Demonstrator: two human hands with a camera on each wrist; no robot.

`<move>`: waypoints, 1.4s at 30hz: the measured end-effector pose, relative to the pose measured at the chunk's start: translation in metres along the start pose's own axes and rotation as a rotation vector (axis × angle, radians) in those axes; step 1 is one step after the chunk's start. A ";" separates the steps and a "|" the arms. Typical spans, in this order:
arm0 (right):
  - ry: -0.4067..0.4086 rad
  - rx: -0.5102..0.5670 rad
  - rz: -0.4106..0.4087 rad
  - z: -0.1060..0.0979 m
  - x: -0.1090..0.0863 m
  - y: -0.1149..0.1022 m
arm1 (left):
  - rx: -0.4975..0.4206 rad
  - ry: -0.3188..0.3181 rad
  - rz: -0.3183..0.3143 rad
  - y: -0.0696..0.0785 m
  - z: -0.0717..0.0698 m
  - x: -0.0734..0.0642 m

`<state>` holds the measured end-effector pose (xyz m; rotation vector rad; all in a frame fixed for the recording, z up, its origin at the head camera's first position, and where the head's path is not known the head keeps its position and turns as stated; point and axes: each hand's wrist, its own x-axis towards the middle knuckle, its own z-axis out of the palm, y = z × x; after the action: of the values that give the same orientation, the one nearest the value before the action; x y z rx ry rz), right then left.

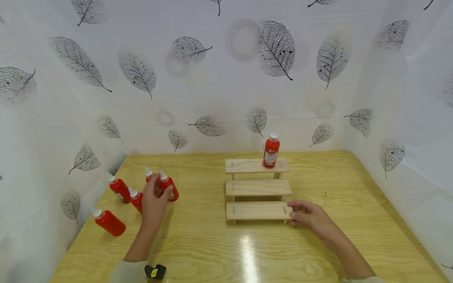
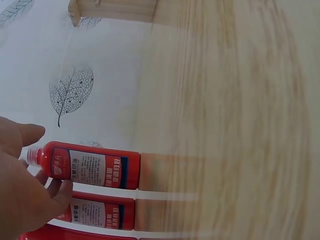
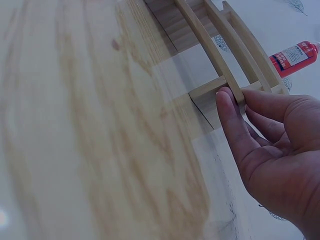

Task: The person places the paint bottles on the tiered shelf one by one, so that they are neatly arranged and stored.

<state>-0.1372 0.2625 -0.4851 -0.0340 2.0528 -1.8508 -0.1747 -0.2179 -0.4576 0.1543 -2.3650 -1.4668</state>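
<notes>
In the head view, my left hand reaches among several red bottles on the left of the table. Its fingers and thumb come around one red bottle with a white pointed cap. From the left wrist, that bottle stands beside another; the thumb shows apart from its neck, and the fingers reach between the two. My right hand pinches the right end of the lowest board of a three-step wooden rack. The right wrist view shows thumb and fingertips on the board end.
A red bottle stands on the right part of the rack's top step. Left of my left hand are a tilted-looking red bottle, another bottle behind it, and one beside my hand. A leaf-print sheet encloses the table.
</notes>
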 end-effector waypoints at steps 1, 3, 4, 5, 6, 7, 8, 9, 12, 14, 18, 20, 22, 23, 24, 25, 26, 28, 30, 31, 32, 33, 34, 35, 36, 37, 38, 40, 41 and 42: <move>-0.001 0.000 -0.001 0.000 0.000 0.000 | 0.004 -0.012 -0.015 0.000 0.001 0.000; -0.004 -0.002 -0.003 0.000 0.000 -0.001 | 0.010 -0.033 -0.037 -0.001 0.002 0.001; -0.005 -0.003 -0.003 0.000 0.000 -0.001 | 0.009 -0.044 -0.046 -0.001 0.002 0.002; -0.007 -0.002 -0.002 0.000 0.000 -0.001 | 0.003 -0.053 -0.049 -0.001 0.003 0.003; -0.009 -0.003 -0.002 0.000 0.000 -0.001 | 0.001 -0.060 -0.054 -0.001 0.004 0.003; -0.010 -0.001 -0.002 0.000 -0.001 -0.001 | -0.003 -0.066 -0.057 -0.001 0.004 0.004; -0.011 0.000 -0.001 0.000 -0.001 -0.001 | -0.007 -0.071 -0.060 -0.002 0.005 0.004; -0.012 0.000 -0.001 0.000 -0.001 -0.001 | -0.011 -0.074 -0.064 -0.002 0.005 0.005; -0.016 0.001 0.000 0.000 -0.001 -0.002 | 0.002 -0.081 -0.071 -0.001 0.007 0.007; -0.018 0.002 -0.003 0.000 -0.001 -0.002 | 0.013 -0.083 -0.074 -0.001 0.008 0.008; -0.020 0.001 -0.007 0.001 -0.001 0.000 | 0.019 -0.084 -0.080 -0.001 0.008 0.010; -0.019 0.001 -0.007 0.001 0.000 0.000 | 0.014 -0.080 -0.083 -0.003 0.008 0.011; -0.018 -0.003 -0.005 0.001 0.000 0.000 | 0.010 -0.073 -0.086 -0.005 0.008 0.012; -0.017 -0.003 -0.004 0.001 0.000 0.000 | 0.008 -0.071 -0.087 -0.005 0.007 0.012; -0.016 -0.003 -0.003 0.001 -0.001 -0.001 | 0.002 -0.070 -0.087 -0.006 0.007 0.012; -0.015 -0.003 -0.001 0.001 -0.001 -0.001 | -0.010 -0.068 -0.085 -0.006 0.007 0.013; -0.014 -0.002 0.001 0.001 -0.001 -0.001 | -0.022 -0.067 -0.086 -0.005 0.007 0.013; -0.013 0.001 0.004 0.001 -0.001 -0.002 | -0.035 -0.069 -0.077 -0.003 0.008 0.012; -0.012 0.001 0.004 0.001 -0.002 -0.003 | -0.059 -0.075 -0.067 0.002 0.009 0.012; -0.012 0.002 0.004 0.001 -0.002 -0.003 | -0.072 -0.078 -0.061 0.005 0.010 0.013; -0.011 0.003 0.004 0.002 -0.002 -0.003 | -0.087 -0.086 -0.057 0.009 0.011 0.012; -0.010 0.002 0.004 0.002 -0.001 -0.003 | -0.099 -0.096 -0.053 0.012 0.013 0.012; -0.008 0.002 0.004 0.002 -0.001 -0.003 | -0.118 -0.107 -0.052 0.016 0.014 0.013; -0.012 -0.002 0.001 0.002 -0.001 -0.003 | -0.139 -0.119 -0.049 0.020 0.016 0.013; -0.009 0.000 0.002 0.002 -0.001 -0.003 | -0.157 -0.131 -0.050 0.024 0.017 0.013; -0.007 0.000 0.003 0.002 -0.001 -0.003 | -0.176 -0.147 -0.048 0.029 0.019 0.013; -0.005 0.001 0.004 0.002 -0.001 -0.003 | -0.187 -0.160 -0.045 0.034 0.020 0.012; -0.006 -0.001 0.004 0.001 -0.001 -0.003 | -0.199 -0.181 -0.027 0.042 0.024 0.012; -0.007 -0.001 0.004 0.001 -0.001 -0.003 | -0.206 -0.189 -0.011 0.047 0.026 0.012; -0.002 0.002 0.007 0.001 -0.001 -0.003 | -0.208 -0.197 0.005 0.052 0.028 0.012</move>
<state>-0.1364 0.2611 -0.4823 -0.0283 2.0472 -1.8472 -0.1912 -0.1739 -0.4202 -0.0512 -2.3373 -1.7860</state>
